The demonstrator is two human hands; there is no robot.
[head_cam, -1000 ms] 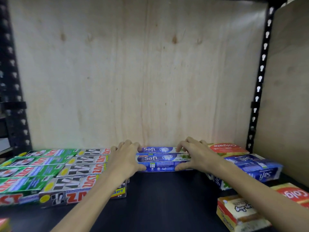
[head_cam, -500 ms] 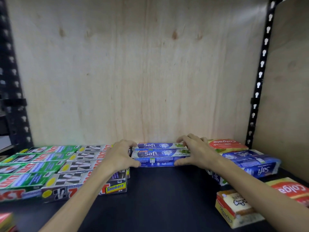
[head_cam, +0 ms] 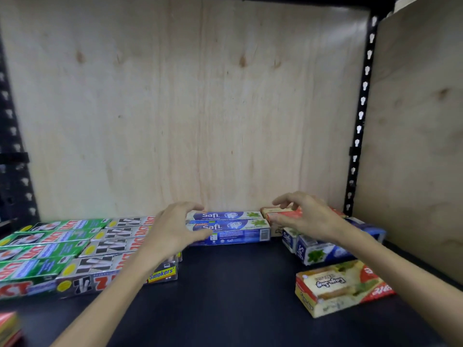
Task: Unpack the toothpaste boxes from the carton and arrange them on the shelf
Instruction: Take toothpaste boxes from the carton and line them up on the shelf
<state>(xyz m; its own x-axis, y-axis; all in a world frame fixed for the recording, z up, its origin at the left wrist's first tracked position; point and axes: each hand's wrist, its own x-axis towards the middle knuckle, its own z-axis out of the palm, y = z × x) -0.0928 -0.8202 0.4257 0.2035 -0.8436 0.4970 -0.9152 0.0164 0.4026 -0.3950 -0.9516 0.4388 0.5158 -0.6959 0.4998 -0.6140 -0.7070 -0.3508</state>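
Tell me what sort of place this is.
Probably a shop or stockroom shelf being stocked. Boxed toothpaste lies in rows: Safi boxes at the back, Zact boxes to the left, on a dark shelf board with slotted metal uprights and plywood backing.

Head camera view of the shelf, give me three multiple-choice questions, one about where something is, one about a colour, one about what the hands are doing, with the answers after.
1. Where do the Safi boxes lie?
A. against the plywood back panel
B. at the shelf's front edge
C. on top of the Zact boxes

2. What colour is the shelf board?
A. white
B. dark, near black
C. yellow

3. What are the left hand and right hand doing?
A. both gripping one box
B. both in fists
C. fingers spread, gripping nothing

Answers:
1 A, they sit along the plywood back panel.
2 B, the bare board between the stacks is dark.
3 C, both hands are open near the boxes' ends.
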